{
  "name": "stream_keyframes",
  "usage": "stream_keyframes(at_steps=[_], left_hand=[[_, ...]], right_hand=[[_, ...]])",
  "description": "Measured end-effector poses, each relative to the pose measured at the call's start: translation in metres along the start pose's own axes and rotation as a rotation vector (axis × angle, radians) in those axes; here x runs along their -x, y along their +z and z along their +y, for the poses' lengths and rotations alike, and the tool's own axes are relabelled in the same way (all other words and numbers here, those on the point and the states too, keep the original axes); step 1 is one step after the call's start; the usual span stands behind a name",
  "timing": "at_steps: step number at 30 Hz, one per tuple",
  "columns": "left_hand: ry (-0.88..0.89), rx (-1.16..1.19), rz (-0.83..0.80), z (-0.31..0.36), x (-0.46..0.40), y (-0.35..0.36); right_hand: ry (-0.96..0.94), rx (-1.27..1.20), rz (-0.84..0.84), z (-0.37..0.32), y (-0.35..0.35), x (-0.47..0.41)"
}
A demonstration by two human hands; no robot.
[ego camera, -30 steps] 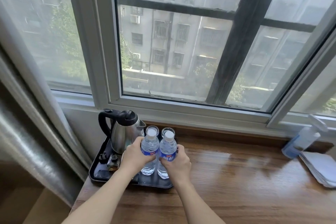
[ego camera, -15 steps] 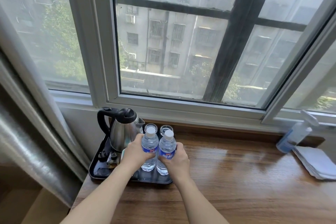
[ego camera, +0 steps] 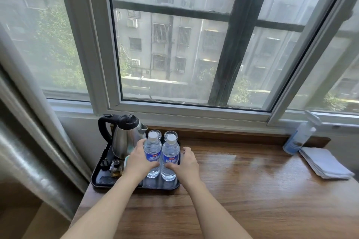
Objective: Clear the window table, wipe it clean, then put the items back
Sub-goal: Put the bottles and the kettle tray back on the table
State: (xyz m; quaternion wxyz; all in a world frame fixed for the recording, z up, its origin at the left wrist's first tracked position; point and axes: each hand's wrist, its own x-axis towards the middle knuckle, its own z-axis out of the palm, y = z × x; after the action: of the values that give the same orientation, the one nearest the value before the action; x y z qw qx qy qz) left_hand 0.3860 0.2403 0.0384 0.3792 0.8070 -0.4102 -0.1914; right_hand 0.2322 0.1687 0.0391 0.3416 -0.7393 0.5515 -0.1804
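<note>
Two clear water bottles with blue labels stand upright, side by side, on a black tray (ego camera: 96,177) at the left end of the wooden window table (ego camera: 252,190). My left hand (ego camera: 138,161) wraps the left bottle (ego camera: 153,151), thumb in front and fingers behind. My right hand (ego camera: 185,164) is beside the right bottle (ego camera: 170,155). Its thumb touches the bottle low down, and its fingers are spread a little off the bottle's side. A steel kettle (ego camera: 124,137) with a black handle stands on the tray's back left.
Two drinking glasses (ego camera: 171,134) stand on the tray behind the bottles, and small dark items (ego camera: 110,165) lie at its front left. A spray bottle (ego camera: 300,137) and a folded white cloth (ego camera: 324,163) sit at the table's right end. The window frame runs along the back, a curtain hangs at the left.
Both bottles were held pressed together just above the tray; now they stand on it, slightly apart. My right hand's fingers have come off the right bottle.
</note>
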Motion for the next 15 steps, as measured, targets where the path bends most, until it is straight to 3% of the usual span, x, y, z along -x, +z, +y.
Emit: stream_keyframes(at_steps=[10,15], left_hand=[[-0.055,0.014,0.12,0.009,0.013,0.02],[0.007,0.054,0.159,-0.013,0.014,0.037]], right_hand=[[-0.086,-0.008,-0.077,0.028,0.002,-0.004],[-0.093,-0.149,-0.015,0.044,0.024,-0.012]])
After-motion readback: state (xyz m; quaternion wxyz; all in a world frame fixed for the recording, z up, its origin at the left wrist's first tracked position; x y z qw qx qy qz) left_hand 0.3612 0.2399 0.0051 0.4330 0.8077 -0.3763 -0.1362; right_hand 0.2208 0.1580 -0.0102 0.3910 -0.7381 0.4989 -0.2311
